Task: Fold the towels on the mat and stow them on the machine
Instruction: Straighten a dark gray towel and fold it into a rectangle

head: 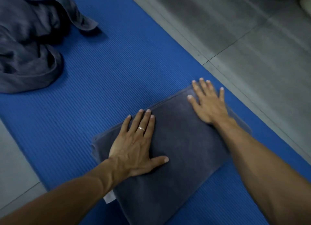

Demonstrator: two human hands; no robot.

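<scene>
Mat (pixel 117 73): a blue ribbed mat running from 7 o'clock to 1 o'clock across the view, on a grey tiled floor (pixel 252 40).
Unfolded towels (pixel 28 45): a dark grey crumpled heap at 10 o'clock on the mat, well apart from both hands and not yet folded.
Folded towel (pixel 176 150): a dark grey rectangle at 5 o'clock on the mat, lying flat, its long axis running from 7 o'clock to 1 o'clock. A small white tag (pixel 109 197) shows at its near left corner.
Left hand (pixel 134 145): flat, fingers straight and spread, pressing the towel's left half; fingertips reach its far edge. It grasps nothing.
Right hand (pixel 208 102): flat and open, pressing the far right corner at 1 o'clock, fingertips just past the edge. It grasps nothing.
Key relation: the towel lies directly under both palms, with a hand toward each end of the long axis, so both are equally placed; the next fold or lift probably works across that axis.
Machine: not in view.
</scene>
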